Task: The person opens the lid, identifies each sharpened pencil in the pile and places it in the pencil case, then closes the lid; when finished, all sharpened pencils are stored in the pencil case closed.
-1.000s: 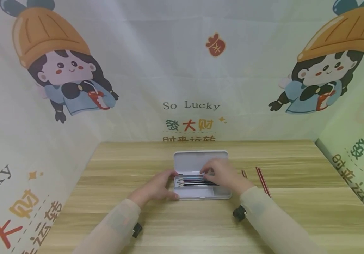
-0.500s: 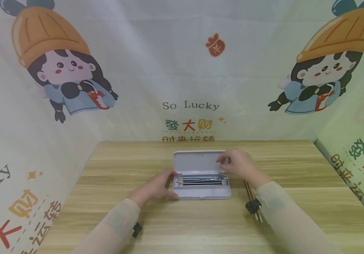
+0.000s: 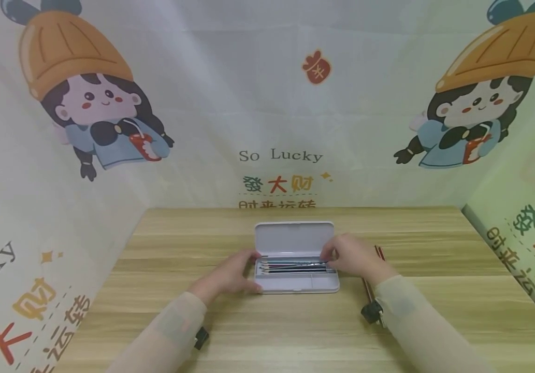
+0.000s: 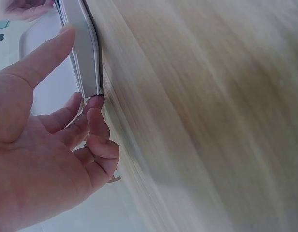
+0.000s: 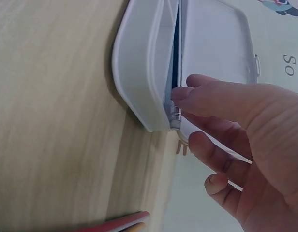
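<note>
A white pencil case (image 3: 286, 284) lies with its lid raised on the table. Several pencils (image 3: 290, 267) lie side by side in its rear compartment; the front compartments look bare. My left hand (image 3: 227, 274) holds the case's left end, thumb at the front corner and fingers at the back, as the left wrist view (image 4: 67, 121) of it shows. My right hand (image 3: 351, 255) is at the case's right end. In the right wrist view, thumb and forefinger pinch a pencil (image 5: 175, 116) near its eraser end, which sits at the case's rim.
Red pencils (image 3: 380, 253) and brownish pencils (image 3: 367, 290) lie on the wooden table (image 3: 272, 331) to the right of the case, partly under my right arm. A printed cloth (image 3: 276, 103) hangs behind and around the table.
My right hand moved right off the pencils and up beside the lid, then came down onto the pencils' right ends. My left hand stayed on the case.
</note>
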`<state>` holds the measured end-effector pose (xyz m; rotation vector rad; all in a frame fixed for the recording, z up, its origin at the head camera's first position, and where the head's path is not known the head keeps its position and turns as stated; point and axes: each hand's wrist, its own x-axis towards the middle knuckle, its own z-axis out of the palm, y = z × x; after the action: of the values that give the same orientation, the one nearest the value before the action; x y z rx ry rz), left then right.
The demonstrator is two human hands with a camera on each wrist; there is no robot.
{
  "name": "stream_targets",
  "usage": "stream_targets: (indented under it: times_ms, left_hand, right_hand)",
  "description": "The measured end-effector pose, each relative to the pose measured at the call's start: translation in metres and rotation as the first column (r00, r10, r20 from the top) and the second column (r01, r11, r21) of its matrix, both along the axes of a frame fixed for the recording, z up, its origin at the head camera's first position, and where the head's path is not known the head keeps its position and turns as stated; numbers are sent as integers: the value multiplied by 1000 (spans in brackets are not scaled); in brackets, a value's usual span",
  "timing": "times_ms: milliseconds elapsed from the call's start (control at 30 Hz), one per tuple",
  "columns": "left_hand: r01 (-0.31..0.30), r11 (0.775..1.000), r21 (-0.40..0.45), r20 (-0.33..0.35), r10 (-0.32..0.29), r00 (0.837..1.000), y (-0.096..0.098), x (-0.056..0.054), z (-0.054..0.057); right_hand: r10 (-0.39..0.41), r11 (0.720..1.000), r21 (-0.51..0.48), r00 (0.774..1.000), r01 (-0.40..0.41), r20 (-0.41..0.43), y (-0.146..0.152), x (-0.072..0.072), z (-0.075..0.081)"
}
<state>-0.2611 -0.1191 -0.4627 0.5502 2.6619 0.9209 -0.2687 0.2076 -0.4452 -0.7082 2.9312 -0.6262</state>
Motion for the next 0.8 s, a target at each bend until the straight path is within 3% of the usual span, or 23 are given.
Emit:
stream_targets:
  times_ms: [333,500,600,733,800]
  left_hand:
    - [-1,1000,5,2,1,1000,-1,1,-1]
    - [9,1000,-1,-2,-9,1000,0,-1,-2]
    - [6,1000,-2,-3,-6,1000,0,-1,-3]
    - [1,1000,4,-6,-1,1000,-1,-1,-3]
    - [-1,1000,11,-4,1,1000,-1,0,-2]
  right_hand:
    - [30,998,-52,999,-31,-18,-5,0,-9]
    - [3,997,-80,1000,-5,-27,-4,0,-3]
    - [-52,992,-117,993,39,-104,-2,-2,9]
    - [-126,985,-148,964,93,-233,3,-9,23]
    - [-158,980,-155,955,122,-252,5,-12,27]
